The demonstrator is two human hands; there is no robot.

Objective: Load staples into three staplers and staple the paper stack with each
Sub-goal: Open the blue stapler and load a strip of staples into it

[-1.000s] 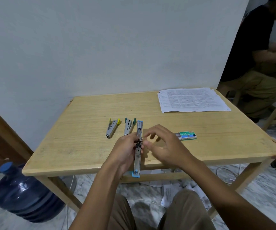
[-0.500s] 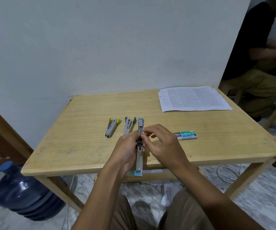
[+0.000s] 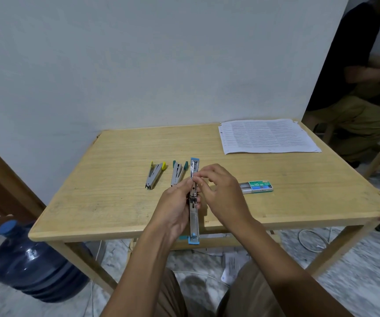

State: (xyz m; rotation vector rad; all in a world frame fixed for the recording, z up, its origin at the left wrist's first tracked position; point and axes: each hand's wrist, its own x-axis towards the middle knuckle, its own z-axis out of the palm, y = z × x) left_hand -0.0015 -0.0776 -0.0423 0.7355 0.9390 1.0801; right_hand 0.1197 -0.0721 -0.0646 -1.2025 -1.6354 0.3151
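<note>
Our left hand (image 3: 175, 208) gripped the blue stapler (image 3: 194, 221), which was opened out flat. Our right hand (image 3: 223, 193) pinched its far half. Left of the hands lay the green stapler (image 3: 178, 173) and yellow stapler (image 3: 153, 175); to the right, the staple box (image 3: 256, 186); beyond them, the paper stack (image 3: 266, 136), all on the table (image 3: 116, 202).

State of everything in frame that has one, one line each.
blue stapler: unfolded flat, over the near edge of the table.
left hand: grips the blue stapler's middle.
right hand: fingertips pinch at its far half; whether they hold staples, cannot tell.
yellow stapler: folded, lying untouched.
green stapler: folded, lying beside it.
staple box: tray slid partly out.
paper stack: flat, far right corner.
water jug: upright, capped, on the floor.
</note>
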